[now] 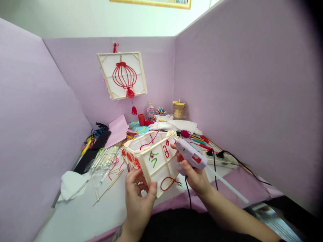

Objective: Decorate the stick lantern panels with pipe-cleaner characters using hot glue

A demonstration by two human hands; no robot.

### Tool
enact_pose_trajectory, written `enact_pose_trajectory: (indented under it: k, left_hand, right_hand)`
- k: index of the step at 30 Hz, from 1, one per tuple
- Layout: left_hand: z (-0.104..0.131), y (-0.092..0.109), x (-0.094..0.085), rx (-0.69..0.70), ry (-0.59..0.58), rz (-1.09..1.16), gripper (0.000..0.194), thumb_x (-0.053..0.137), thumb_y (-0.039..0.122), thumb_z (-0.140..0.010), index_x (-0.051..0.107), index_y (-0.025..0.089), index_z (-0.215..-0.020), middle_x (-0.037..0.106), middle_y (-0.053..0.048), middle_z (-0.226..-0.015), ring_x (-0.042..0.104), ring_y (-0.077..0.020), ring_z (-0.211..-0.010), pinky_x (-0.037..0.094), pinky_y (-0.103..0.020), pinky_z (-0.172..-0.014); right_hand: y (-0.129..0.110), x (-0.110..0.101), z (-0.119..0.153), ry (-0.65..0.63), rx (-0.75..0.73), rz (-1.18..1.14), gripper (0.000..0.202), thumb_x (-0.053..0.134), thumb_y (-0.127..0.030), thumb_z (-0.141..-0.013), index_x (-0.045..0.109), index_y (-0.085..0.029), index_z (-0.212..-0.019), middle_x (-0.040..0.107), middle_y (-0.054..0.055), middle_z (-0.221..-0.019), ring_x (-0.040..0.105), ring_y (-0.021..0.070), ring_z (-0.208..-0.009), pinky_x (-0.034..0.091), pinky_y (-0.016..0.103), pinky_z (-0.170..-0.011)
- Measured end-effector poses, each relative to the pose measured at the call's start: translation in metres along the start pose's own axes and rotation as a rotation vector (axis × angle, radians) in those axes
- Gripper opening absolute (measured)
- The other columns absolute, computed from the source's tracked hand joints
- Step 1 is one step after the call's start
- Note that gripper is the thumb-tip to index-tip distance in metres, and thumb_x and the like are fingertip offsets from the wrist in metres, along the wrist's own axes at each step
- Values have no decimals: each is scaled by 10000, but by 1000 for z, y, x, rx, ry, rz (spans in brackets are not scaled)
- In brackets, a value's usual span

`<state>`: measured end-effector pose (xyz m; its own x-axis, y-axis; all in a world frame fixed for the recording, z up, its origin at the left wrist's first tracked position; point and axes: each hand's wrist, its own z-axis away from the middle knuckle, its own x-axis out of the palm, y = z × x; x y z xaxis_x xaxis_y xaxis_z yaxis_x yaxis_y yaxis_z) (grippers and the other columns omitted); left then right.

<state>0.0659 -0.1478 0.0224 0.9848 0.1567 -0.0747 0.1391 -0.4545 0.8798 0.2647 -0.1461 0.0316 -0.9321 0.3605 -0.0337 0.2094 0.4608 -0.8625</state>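
Observation:
A box-shaped lantern (pixel 159 167) of pale wooden sticks and white panels is held tilted in front of me. Green and red yarn shapes decorate its sides, and a loose dark red yarn strand lies across its open top. My left hand (pixel 140 193) grips its lower left corner between thumb and fingers. In my right hand (pixel 194 174) is a light purple hot glue gun (pixel 190 153), its nozzle close to the lantern's upper right corner. Whether the nozzle touches the wood I cannot tell. A long translucent glue stick (pixel 228 185) sticks out of the gun's back.
Loose sticks (pixel 108 188), bagged sticks (pixel 107 158) and white paper (pixel 73 185) lie at left. A power strip (pixel 222 159) with black cords is at right. Purple partitions (pixel 227 84) enclose the table; a framed red yarn lantern picture (pixel 124 75) hangs on the back one.

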Motion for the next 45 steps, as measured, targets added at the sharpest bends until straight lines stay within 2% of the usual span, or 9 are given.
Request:
enact_pose_trajectory:
  k: [4,11,14,22,26,31,39,43,45]
  left_hand:
    - [0,2,1,19,-9,-5,478,726,270,-762,477,223,-1168,495,-88,-1143,618,-138,-797,559,-226,-550]
    - [1,1,0,-18,-2,13,502,738,297,-750,477,223,-1172,523,-84,-1119,618,-140,-780,554,-236,-551]
    - [1,0,0,-12,-1,10,494,732,292,-756,475,226,-1173,516,-90,-1137,618,-143,-788,554,-241,-547]
    - [0,1,0,13,8,-5,491,738,284,-749,482,222,-1164,506,-99,-1167,616,-143,-811,560,-238,-570]
    - [0,2,0,-14,13,12,493,744,304,-742,486,210,-1152,534,-91,-1108,616,-137,-765,549,-225,-534]
    - [1,1,0,3,8,9,480,736,289,-752,492,215,-1158,523,-91,-1133,618,-133,-777,556,-229,-554]
    - [1,2,0,14,23,-4,484,743,286,-742,502,214,-1156,526,-95,-1142,624,-137,-781,560,-240,-568]
    - [2,0,0,1,0,-1,490,731,278,-756,478,221,-1171,515,-91,-1137,617,-134,-773,555,-236,-551]
    - [1,-1,-1,-9,-3,8,500,732,281,-756,468,219,-1176,519,-94,-1128,621,-145,-798,557,-238,-560]
  right_hand:
    - [-1,3,-3,-11,8,22,328,551,-530,-873,654,-256,-1023,707,78,-987,637,271,-948,515,440,-863]
    - [-2,2,-3,-37,-5,-12,349,542,-511,-887,648,-273,-1120,689,76,-1098,623,269,-999,495,459,-913]
    - [-4,0,-3,-50,-19,-27,317,534,-491,-898,647,-275,-1100,683,68,-1139,623,263,-1012,493,452,-914]
    - [-6,3,-7,-63,-1,-1,357,528,-502,-900,643,-265,-1139,691,77,-1110,615,279,-1047,474,465,-940]
    - [-4,1,-6,-72,-23,-43,292,521,-470,-912,643,-274,-1092,671,66,-1178,614,267,-1056,473,454,-938]
    - [-3,1,-6,-93,1,-31,288,533,-471,-906,642,-266,-1076,685,70,-1132,621,263,-1022,483,440,-919]
    - [0,-2,-8,-35,-56,-59,295,507,-446,-920,630,-268,-1121,669,76,-1169,613,245,-986,492,419,-865]
    - [-4,1,-12,-26,-2,-33,290,550,-476,-893,638,-249,-1051,689,85,-1070,616,262,-972,497,430,-850]
    - [-3,1,-13,-21,-23,-29,292,541,-484,-895,639,-244,-1027,687,91,-1070,619,267,-971,498,439,-855]
